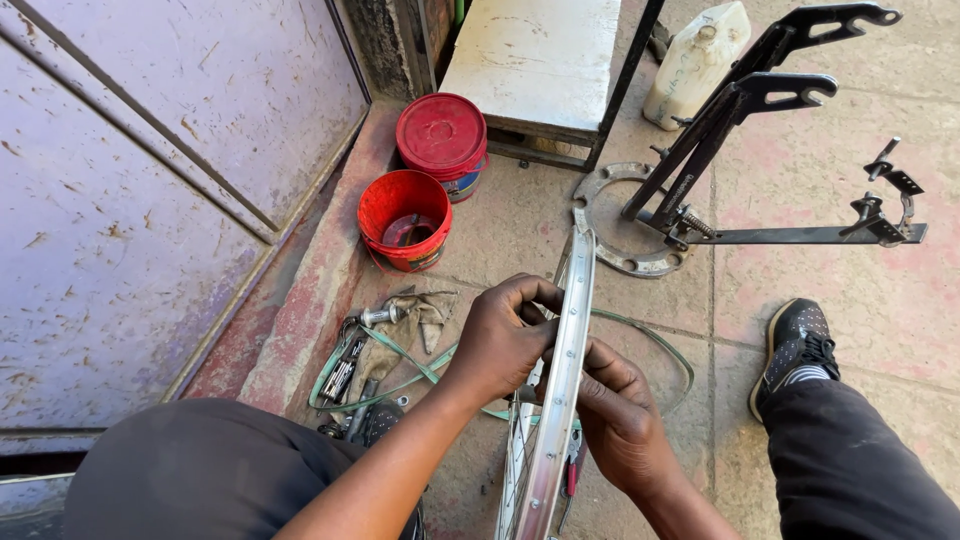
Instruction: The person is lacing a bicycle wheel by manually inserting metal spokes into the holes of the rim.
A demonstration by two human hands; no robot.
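A silver bicycle wheel rim with spoke holes stands on edge in front of me, seen almost edge-on. My left hand wraps over its left side, fingers curled onto the rim. On the right side, my right hand pinches the rim lower down. Thin spokes show inside the rim near the bottom. A green rim strip loops across the floor behind the wheel.
Two red buckets sit by a purple metal door. A black wheel stand on a round base stands at right, with a white jug and metal bench behind. Tools and rags lie at left. My shoe rests at right.
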